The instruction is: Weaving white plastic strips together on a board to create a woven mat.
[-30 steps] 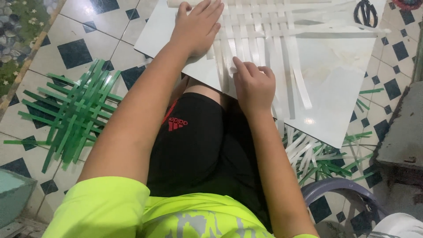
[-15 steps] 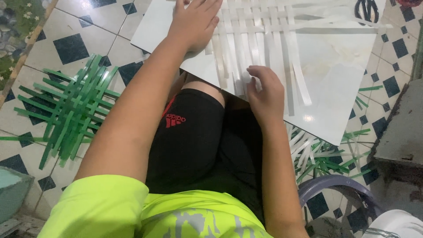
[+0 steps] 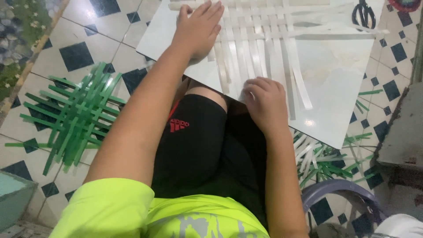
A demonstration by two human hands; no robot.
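A white board (image 3: 339, 83) rests on my lap and the floor, carrying a weave of white strips (image 3: 260, 31). My left hand (image 3: 199, 30) lies flat on the left side of the weave, fingers spread, pressing the strips down. My right hand (image 3: 264, 102) sits at the board's near edge with its fingers curled on the lower ends of the loose vertical strips, pinching one of them.
A woven mat of green strips (image 3: 72, 117) lies on the tiled floor to my left. Loose green and white strips (image 3: 324, 161) are heaped under the board at right. Black scissors (image 3: 363, 13) lie at the board's far corner. A grey stool rim (image 3: 339, 189) and a concrete block (image 3: 403, 132) stand to the right.
My right hand has slid a little down and right along the board's near edge, with its fingers curling onto the strip ends. My left hand has stayed pressed on the weave.
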